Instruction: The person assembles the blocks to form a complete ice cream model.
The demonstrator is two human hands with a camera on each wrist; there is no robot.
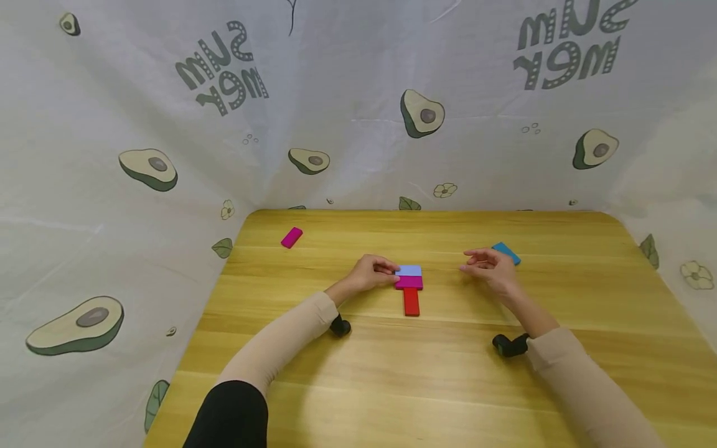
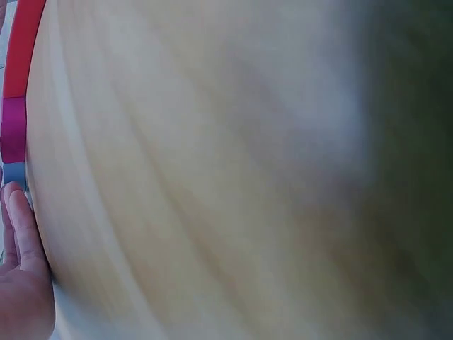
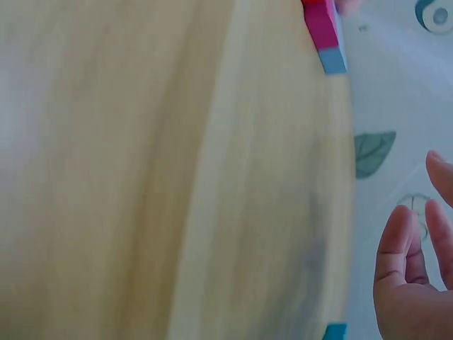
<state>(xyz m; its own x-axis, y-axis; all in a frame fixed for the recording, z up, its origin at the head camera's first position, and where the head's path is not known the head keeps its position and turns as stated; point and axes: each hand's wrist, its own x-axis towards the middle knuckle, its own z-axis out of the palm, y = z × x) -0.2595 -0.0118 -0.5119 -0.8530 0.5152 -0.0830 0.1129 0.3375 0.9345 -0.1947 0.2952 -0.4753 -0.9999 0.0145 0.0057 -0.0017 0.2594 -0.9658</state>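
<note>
Near the middle of the wooden table, a light blue block (image 1: 411, 270) lies against the far side of a magenta block (image 1: 410, 283). A red block (image 1: 411, 302) extends from the magenta one towards me, so the three form a T shape. My left hand (image 1: 374, 272) pinches the left end of the light blue block with thumb and fingers, its thumb tip right by the magenta edge. To the right, my right hand (image 1: 493, 271) hovers with fingers and thumb apart, holding nothing. A blue block (image 1: 506, 253) lies just beyond it, overlapped by the hand in the head view.
Another magenta block (image 1: 292, 238) lies at the far left of the table (image 1: 392, 379). Behind the table's far edge hangs a pale cloth (image 1: 358, 81) printed with avocados. Dark wrist-camera mounts (image 1: 510, 345) stick out beside both sleeves.
</note>
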